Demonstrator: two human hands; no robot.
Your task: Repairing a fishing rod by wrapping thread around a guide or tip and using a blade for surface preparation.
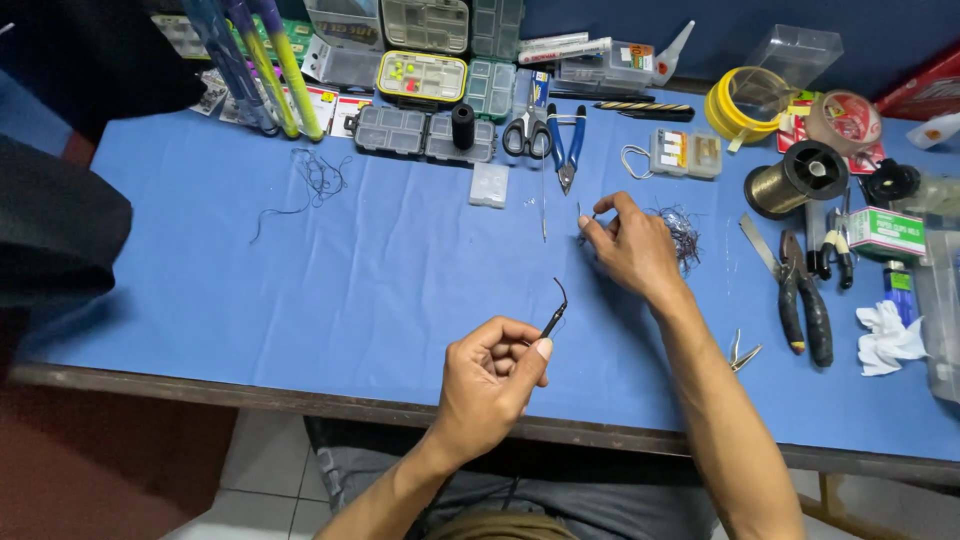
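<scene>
the left hand (pixel 490 385) is curled shut near the front edge of the blue bench (pixel 300 290), pinching a thin black tool (pixel 553 313) between thumb and forefinger; its hooked tip rises up and away from the knuckles. the right hand (pixel 630 245) is further in, toward the middle of the bench, with thumb and forefinger closed on something very small and thin (pixel 583 228) at its fingertips, too fine to identify. just beside that hand, on its right, lies a tangle of dark thread (pixel 683 232). scissors (pixel 527 130) and blue-handled pliers (pixel 566 145) lie near the back edge, next to dark compartment boxes (pixel 420 133). toward the right edge are a spool of gold line (pixel 795 178), black pliers (pixel 805 300) and a crumpled white tissue (pixel 888 335). another loose thread (pixel 315 180) lies toward the back left.
</scene>
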